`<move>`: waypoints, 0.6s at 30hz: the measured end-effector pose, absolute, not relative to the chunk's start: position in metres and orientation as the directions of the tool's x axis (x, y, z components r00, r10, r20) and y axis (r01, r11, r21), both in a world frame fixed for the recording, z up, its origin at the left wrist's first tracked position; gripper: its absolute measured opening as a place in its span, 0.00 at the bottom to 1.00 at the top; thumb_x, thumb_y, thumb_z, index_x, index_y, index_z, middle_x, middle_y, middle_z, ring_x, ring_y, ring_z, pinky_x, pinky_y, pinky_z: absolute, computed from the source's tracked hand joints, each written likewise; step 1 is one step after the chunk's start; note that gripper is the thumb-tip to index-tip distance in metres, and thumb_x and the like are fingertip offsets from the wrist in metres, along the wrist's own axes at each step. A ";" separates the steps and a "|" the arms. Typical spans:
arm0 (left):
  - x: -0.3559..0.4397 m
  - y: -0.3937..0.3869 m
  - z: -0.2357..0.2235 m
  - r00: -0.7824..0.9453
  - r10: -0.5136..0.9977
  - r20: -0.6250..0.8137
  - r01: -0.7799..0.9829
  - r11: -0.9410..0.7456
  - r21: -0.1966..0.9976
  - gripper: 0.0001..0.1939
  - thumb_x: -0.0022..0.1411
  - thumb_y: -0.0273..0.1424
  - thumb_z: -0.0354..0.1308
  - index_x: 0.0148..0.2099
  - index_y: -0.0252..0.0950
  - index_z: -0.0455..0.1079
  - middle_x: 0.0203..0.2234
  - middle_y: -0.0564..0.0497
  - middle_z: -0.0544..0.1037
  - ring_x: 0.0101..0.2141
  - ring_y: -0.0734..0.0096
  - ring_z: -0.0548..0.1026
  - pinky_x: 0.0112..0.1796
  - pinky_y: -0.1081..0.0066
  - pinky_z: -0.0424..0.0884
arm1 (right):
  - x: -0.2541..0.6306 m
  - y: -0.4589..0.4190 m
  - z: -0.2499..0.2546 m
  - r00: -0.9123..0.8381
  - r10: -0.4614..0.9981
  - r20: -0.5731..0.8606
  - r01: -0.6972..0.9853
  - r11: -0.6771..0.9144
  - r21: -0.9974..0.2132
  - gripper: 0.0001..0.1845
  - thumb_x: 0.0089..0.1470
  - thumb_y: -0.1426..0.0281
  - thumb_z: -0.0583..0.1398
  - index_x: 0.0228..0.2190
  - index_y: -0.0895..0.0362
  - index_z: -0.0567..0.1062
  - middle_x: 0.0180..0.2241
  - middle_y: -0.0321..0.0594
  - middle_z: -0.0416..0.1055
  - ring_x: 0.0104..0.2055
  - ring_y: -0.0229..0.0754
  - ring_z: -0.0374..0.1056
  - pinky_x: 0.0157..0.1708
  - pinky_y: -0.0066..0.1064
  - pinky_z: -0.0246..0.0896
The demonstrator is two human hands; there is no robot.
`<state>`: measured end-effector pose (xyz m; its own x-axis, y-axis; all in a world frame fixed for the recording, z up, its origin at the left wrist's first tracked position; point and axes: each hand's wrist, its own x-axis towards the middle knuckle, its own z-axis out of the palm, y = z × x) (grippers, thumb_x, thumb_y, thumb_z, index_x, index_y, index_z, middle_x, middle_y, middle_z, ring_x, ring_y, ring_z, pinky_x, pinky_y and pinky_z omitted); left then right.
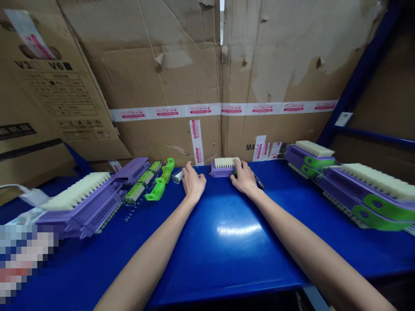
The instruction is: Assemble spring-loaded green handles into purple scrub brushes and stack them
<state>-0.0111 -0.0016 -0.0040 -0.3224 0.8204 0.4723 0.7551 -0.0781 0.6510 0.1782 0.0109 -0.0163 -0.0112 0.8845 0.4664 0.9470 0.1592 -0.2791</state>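
In the head view, my left hand (193, 182) lies at the back of the blue table, its fingers curled over a small clear-sided block (178, 176). A trace of green shows between thumb and fingers; the grip is partly hidden. My right hand (244, 176) closes around the right end of a purple-framed filter (221, 172) with a white, pleated top. Something green peeks out under its fingers. Just right of that hand lies a dark, pen-like tool (260, 183). Left of my left hand are several green plastic clips (156, 190) and clear blocks with green faces (134, 194).
Stacked purple filters (86, 211) stand at the left, with a purple part (132, 169) behind. More stacks with green tabs (348, 183) are on the right. Cardboard (168, 86) walls the back of the blue table (207, 259); a blue post (359, 73) rises at right.
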 end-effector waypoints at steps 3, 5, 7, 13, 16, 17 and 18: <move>-0.011 -0.004 -0.001 -0.341 0.806 0.483 0.778 -0.046 0.626 0.28 0.54 0.22 0.51 0.59 0.31 0.54 0.50 0.36 0.62 0.47 0.55 0.72 0.47 0.61 0.67 | 0.178 0.009 -0.014 0.012 0.906 0.423 0.937 0.137 -0.320 0.31 0.52 0.68 0.53 0.57 0.57 0.56 0.54 0.55 0.57 0.49 0.54 0.64 0.47 0.42 0.59; -0.011 -0.006 0.001 -0.344 0.800 0.492 0.788 -0.039 0.615 0.26 0.55 0.22 0.50 0.58 0.31 0.56 0.49 0.37 0.61 0.45 0.57 0.73 0.45 0.62 0.69 | 0.178 0.008 -0.012 0.023 0.911 0.412 0.934 0.128 -0.334 0.29 0.52 0.69 0.53 0.57 0.56 0.56 0.54 0.54 0.57 0.48 0.54 0.65 0.45 0.40 0.60; -0.011 -0.007 0.003 -0.348 0.792 0.502 0.797 -0.032 0.603 0.25 0.56 0.21 0.49 0.57 0.31 0.56 0.48 0.37 0.61 0.42 0.58 0.74 0.43 0.63 0.70 | 0.178 0.007 -0.012 0.029 0.912 0.410 0.932 0.123 -0.340 0.28 0.52 0.69 0.53 0.56 0.56 0.57 0.53 0.53 0.58 0.48 0.53 0.66 0.44 0.40 0.61; -0.018 -0.008 0.012 -0.394 0.758 0.520 0.808 0.016 0.589 0.24 0.57 0.21 0.47 0.57 0.31 0.57 0.49 0.36 0.62 0.39 0.57 0.75 0.41 0.61 0.70 | 0.179 0.007 -0.013 0.025 0.912 0.408 0.932 0.126 -0.339 0.28 0.53 0.70 0.53 0.56 0.56 0.56 0.53 0.53 0.58 0.48 0.52 0.66 0.45 0.39 0.61; -0.023 -0.006 0.013 -0.395 0.765 0.508 0.793 0.005 0.609 0.24 0.57 0.22 0.48 0.57 0.32 0.57 0.49 0.37 0.62 0.41 0.58 0.75 0.43 0.61 0.70 | 0.178 0.007 -0.013 0.023 0.913 0.407 0.930 0.129 -0.343 0.28 0.53 0.70 0.53 0.56 0.56 0.56 0.52 0.53 0.58 0.48 0.52 0.66 0.45 0.39 0.61; -0.025 -0.005 0.012 -0.384 0.773 0.505 0.792 -0.005 0.610 0.24 0.57 0.22 0.48 0.57 0.32 0.57 0.49 0.37 0.62 0.41 0.58 0.75 0.43 0.62 0.70 | 0.178 0.007 -0.013 0.023 0.913 0.408 0.930 0.130 -0.344 0.28 0.53 0.70 0.53 0.56 0.56 0.56 0.52 0.53 0.58 0.48 0.52 0.66 0.45 0.39 0.62; -0.026 -0.004 0.010 -0.364 0.784 0.503 0.797 -0.018 0.604 0.24 0.56 0.22 0.49 0.57 0.32 0.58 0.49 0.38 0.62 0.42 0.59 0.74 0.43 0.62 0.69 | 0.178 0.007 -0.013 0.024 0.912 0.410 0.929 0.132 -0.346 0.29 0.53 0.70 0.53 0.56 0.56 0.56 0.52 0.53 0.58 0.48 0.52 0.66 0.45 0.39 0.62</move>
<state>-0.0256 -0.0036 0.0105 -0.3641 0.7836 0.5034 0.7966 -0.0181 0.6043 0.1783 0.0067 -0.0125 0.0235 0.9119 0.4098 0.9289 0.1316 -0.3461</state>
